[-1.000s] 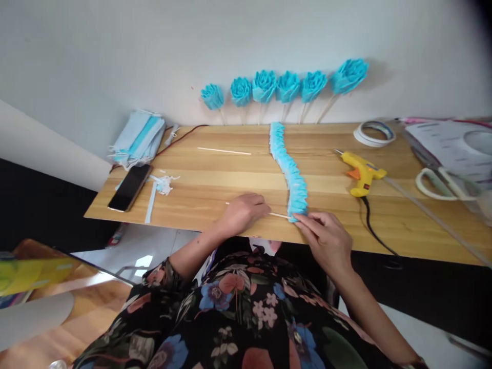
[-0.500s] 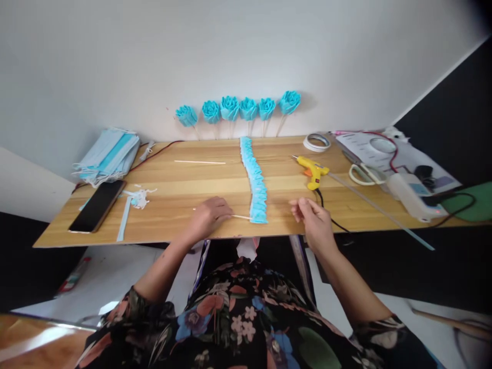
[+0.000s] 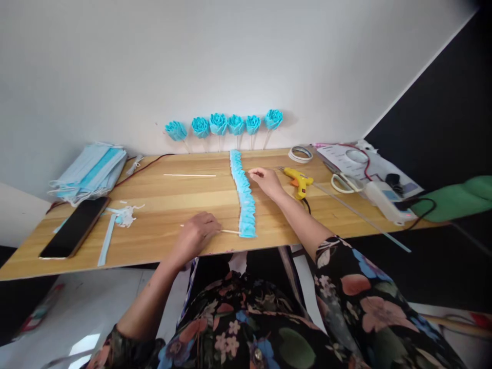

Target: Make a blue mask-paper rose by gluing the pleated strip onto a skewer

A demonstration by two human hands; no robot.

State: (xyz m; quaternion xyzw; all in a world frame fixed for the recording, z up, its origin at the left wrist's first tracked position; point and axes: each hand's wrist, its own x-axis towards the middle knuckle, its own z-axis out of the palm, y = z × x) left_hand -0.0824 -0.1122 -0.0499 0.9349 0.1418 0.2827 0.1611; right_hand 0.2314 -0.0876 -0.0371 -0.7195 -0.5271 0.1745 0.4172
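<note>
A ruffled light-blue strip (image 3: 243,192) lies lengthwise down the middle of the table. My left hand (image 3: 198,233) is closed around a thin white stick (image 3: 230,231), whose right end meets the strip's near end. To the right of the strip, my right hand (image 3: 267,182) is closed in a loose pinch, fingertips close to the strip's upper part. Whether those fingertips touch it or hold anything small, I cannot tell. A yellow glue gun (image 3: 299,180) with a long clear glue stick (image 3: 361,212) in its back lies just beyond my right hand.
Several blue flowers on sticks (image 3: 218,124) lean on the wall. At left are face masks (image 3: 90,171), a phone (image 3: 75,228) and scraps (image 3: 125,215). Another stick (image 3: 189,175) lies behind my left hand. Tape (image 3: 300,154), scissors (image 3: 346,183) and a power strip (image 3: 388,201) are at right.
My right hand has moved left and away from me, from the front edge near the glue gun to beside the strip. My left hand still holds the stick. The camera view has shifted.
</note>
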